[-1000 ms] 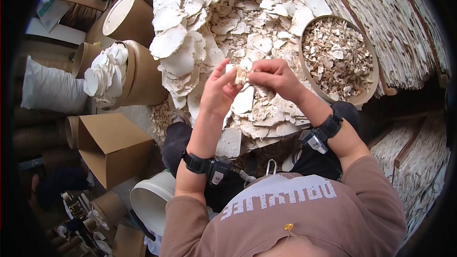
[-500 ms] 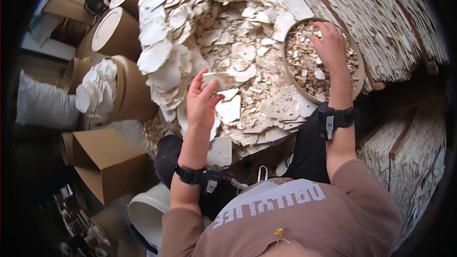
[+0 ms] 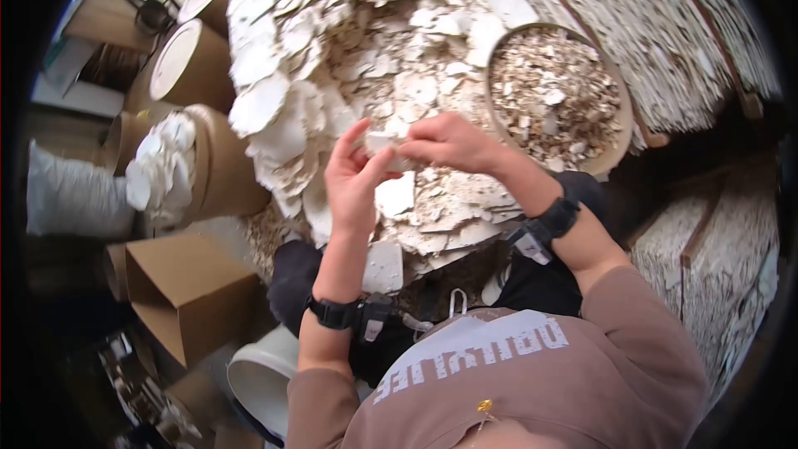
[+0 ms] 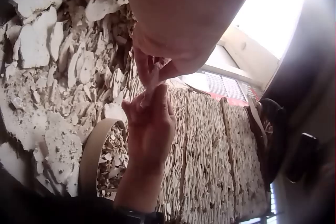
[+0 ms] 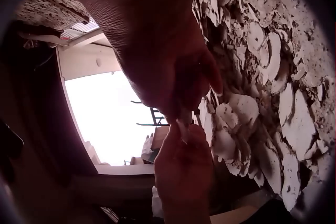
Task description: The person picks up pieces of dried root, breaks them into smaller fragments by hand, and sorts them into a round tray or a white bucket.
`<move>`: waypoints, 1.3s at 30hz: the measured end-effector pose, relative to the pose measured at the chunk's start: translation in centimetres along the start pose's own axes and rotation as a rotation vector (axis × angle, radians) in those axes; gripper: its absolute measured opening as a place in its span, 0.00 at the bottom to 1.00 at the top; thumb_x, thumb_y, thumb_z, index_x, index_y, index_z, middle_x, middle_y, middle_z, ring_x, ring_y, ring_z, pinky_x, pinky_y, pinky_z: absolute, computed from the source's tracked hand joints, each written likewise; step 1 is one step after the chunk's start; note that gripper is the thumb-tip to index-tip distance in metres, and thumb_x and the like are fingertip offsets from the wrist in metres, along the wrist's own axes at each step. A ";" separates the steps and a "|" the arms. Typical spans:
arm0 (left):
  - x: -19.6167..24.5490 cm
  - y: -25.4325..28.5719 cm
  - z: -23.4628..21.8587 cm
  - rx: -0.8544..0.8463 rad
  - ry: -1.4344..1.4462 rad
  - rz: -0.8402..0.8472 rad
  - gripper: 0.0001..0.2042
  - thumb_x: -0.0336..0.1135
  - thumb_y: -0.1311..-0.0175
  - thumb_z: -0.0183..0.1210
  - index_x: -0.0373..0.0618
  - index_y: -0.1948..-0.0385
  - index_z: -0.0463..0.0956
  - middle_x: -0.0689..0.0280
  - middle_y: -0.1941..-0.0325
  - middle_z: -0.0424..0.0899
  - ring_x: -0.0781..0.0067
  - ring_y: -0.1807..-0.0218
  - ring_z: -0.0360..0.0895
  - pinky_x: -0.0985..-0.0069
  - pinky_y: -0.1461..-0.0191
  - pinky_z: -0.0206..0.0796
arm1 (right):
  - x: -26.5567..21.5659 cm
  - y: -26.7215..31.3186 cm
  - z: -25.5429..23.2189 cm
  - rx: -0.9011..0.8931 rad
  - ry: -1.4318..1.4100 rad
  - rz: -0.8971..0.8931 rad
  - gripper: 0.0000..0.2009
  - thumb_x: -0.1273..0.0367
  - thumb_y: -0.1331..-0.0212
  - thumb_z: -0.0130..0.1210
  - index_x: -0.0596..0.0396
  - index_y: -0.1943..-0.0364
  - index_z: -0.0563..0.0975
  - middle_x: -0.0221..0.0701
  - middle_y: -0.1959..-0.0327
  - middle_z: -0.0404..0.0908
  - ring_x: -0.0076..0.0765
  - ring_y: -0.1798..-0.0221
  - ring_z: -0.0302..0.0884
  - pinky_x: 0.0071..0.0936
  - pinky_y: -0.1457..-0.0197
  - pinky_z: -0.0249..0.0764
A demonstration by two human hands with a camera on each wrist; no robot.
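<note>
Over the heap of white flaky pieces (image 3: 278,108), the left hand (image 3: 353,187) holds a small pale piece (image 3: 380,141) between thumb and fingers. The right hand (image 3: 453,143) meets it from the right, its fingertips pinching the same piece. In the left wrist view the piece (image 4: 152,82) lies between the left hand (image 4: 168,40) and the right hand (image 4: 149,129). The right wrist view shows the right hand (image 5: 157,50) above the left hand (image 5: 185,176), fingertips together, partly in shadow. A round tub (image 3: 616,158) of small broken chips stands beside the right forearm.
Tall stacks of thin layered sheets (image 3: 640,41) stand at the right. At the left are brown drums (image 3: 233,162), one topped with white flakes (image 3: 162,170), a white sack (image 3: 75,199) and an open cardboard box (image 3: 195,283). A white bucket (image 3: 258,374) sits near the person's legs.
Half a second ago the right hand was over the tub of chips; it has come back left to the left hand. The left hand has kept its piece. The view has shifted slightly.
</note>
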State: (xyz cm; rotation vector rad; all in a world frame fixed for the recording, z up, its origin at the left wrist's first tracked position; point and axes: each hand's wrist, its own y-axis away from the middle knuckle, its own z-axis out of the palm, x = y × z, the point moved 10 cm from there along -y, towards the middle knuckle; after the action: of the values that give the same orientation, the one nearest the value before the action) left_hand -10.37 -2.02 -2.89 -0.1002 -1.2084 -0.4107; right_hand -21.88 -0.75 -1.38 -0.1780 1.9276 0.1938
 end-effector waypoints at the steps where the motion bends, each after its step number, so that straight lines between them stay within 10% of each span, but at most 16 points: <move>1: 0.3 0.1 0.3 0.026 -0.037 0.001 0.22 0.21 0.48 0.54 0.37 0.50 0.62 0.67 0.71 0.75 0.79 0.69 0.76 0.81 0.71 0.73 | -0.4 0.2 -0.3 0.034 0.051 -0.038 0.13 0.60 0.51 0.53 0.56 0.81 0.75 0.35 0.85 0.72 0.32 0.81 0.68 0.28 0.76 0.64; 8: -1.3 -0.2 -1.2 0.108 0.047 -0.047 0.22 0.21 0.46 0.52 0.38 0.48 0.60 0.68 0.72 0.74 0.80 0.70 0.75 0.80 0.69 0.72 | -4.8 2.2 -0.9 0.460 0.485 -0.485 0.09 0.67 0.52 0.54 0.55 0.83 0.72 0.33 0.84 0.70 0.38 0.82 0.69 0.32 0.80 0.64; 12: -1.8 -0.4 -0.9 0.129 0.242 -0.136 0.23 0.22 0.46 0.52 0.39 0.47 0.58 0.69 0.73 0.73 0.81 0.70 0.73 0.77 0.67 0.74 | 0.1 0.8 -1.5 0.353 -0.064 -0.026 0.12 0.66 0.50 0.55 0.58 0.84 0.73 0.30 0.87 0.69 0.25 0.83 0.71 0.24 0.81 0.63; 17: -2.9 -0.3 -1.1 0.105 0.419 -0.221 0.24 0.23 0.46 0.53 0.41 0.46 0.56 0.67 0.71 0.73 0.80 0.70 0.72 0.77 0.64 0.74 | 2.6 0.4 1.0 0.189 -0.829 0.153 0.09 0.66 0.47 0.54 0.57 0.77 0.73 0.22 0.82 0.71 0.16 0.84 0.66 0.12 0.81 0.64; 24: -2.2 -0.2 -3.4 0.231 0.412 -0.170 0.23 0.23 0.46 0.53 0.44 0.47 0.58 0.69 0.71 0.72 0.82 0.71 0.71 0.79 0.63 0.72 | 3.3 0.2 1.6 0.096 -1.227 0.187 0.09 0.65 0.47 0.48 0.55 0.78 0.71 0.24 0.85 0.67 0.20 0.84 0.65 0.20 0.77 0.73; 30: 1.3 -0.1 -1.1 0.113 0.093 0.051 0.24 0.21 0.48 0.54 0.39 0.47 0.58 0.68 0.72 0.74 0.83 0.71 0.72 0.81 0.66 0.71 | 3.5 0.4 2.0 0.111 -1.005 0.314 0.09 0.64 0.49 0.49 0.56 0.73 0.72 0.26 0.81 0.70 0.20 0.80 0.67 0.17 0.82 0.64; 39: 1.1 0.3 0.8 -0.085 -0.237 0.069 0.25 0.21 0.49 0.55 0.36 0.47 0.58 0.61 0.69 0.78 0.77 0.67 0.76 0.79 0.66 0.72 | -0.5 0.0 -0.5 0.195 -0.101 -0.107 0.10 0.66 0.52 0.57 0.58 0.81 0.74 0.28 0.86 0.71 0.20 0.82 0.64 0.21 0.78 0.61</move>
State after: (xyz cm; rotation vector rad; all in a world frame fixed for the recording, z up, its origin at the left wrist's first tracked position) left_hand -10.69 -1.74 -1.56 -0.2692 -1.4165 -0.3982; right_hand -22.17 -0.90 -0.72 -0.1378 1.8184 -0.0560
